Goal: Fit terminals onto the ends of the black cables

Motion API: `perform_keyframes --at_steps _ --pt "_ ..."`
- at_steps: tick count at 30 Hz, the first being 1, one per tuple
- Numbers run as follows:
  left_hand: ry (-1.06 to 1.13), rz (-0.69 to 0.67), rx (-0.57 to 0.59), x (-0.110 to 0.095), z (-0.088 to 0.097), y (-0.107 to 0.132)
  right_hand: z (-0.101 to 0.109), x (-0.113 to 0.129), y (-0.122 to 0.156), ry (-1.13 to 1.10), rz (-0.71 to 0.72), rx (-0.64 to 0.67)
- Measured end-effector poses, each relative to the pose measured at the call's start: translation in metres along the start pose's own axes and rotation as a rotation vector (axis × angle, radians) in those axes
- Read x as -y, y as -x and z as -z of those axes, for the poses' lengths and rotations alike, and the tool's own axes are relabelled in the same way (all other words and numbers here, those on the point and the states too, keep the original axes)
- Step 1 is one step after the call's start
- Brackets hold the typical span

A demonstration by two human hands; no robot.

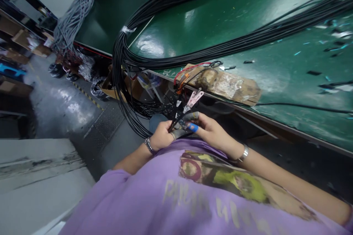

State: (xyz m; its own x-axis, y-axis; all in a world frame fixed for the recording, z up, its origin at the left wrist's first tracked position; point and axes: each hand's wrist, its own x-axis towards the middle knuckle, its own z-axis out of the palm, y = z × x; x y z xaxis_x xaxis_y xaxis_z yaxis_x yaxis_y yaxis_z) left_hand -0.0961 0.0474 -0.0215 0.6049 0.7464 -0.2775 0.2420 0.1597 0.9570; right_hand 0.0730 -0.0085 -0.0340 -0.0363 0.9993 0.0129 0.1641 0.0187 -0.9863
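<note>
1. Left hand point(162, 136): fingers curled in, thumb nearly closed against them, pinching thin black cables point(173, 124) in front of the shirt.
2. Right hand point(211, 129): thumb and forefinger bent toward each other, little gap; fingers meet the same cables. Cannot tell whether it grips or merely steadies them; tips blurred.
3. Position: the cables lie between the two hands, at the fingertips, below the bench point(220, 22) edge. Exact ends unclear. The bundle point(165, 60) crosses the bench and droops over its edge, left of and beyond the left hand.
4. Handling (judged): single strand light, springy, smooth-jacketed, probably a bit slippery; the bundle, heavy and apt to drag. Jackets look tough, ends likely more delicate.
5. Hold (judged): thumb and forefinger on the jacket just behind the ends; for the bundle, at the tie point(127, 29).
6. Nearby: pink clip point(195, 98) just beyond the right fingertips.
</note>
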Motion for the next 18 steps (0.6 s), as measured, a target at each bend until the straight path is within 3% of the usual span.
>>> perform_keyframes --at_steps 4,9,11,14,16,18 --pt "-0.011 -0.002 0.022 0.002 -0.002 -0.001 0.001 0.007 0.002 0.142 0.088 0.031" --pt "0.031 0.071 0.054 0.0 0.003 -0.001 0.007 0.008 0.004 0.456 0.403 0.155" --pt "0.047 0.114 0.031 0.0 0.005 -0.001 0.011 0.003 0.005 0.534 0.453 0.164" --pt "0.069 0.131 -0.012 0.003 0.009 -0.001 0.016 -0.003 0.007 0.512 0.326 0.008" --pt "0.074 0.123 -0.041 0.005 0.009 0.0 0.017 -0.003 0.007 0.396 0.184 -0.125" --pt "0.071 0.108 -0.062 0.006 0.008 0.0 0.015 0.001 0.005 0.236 0.07 -0.178"
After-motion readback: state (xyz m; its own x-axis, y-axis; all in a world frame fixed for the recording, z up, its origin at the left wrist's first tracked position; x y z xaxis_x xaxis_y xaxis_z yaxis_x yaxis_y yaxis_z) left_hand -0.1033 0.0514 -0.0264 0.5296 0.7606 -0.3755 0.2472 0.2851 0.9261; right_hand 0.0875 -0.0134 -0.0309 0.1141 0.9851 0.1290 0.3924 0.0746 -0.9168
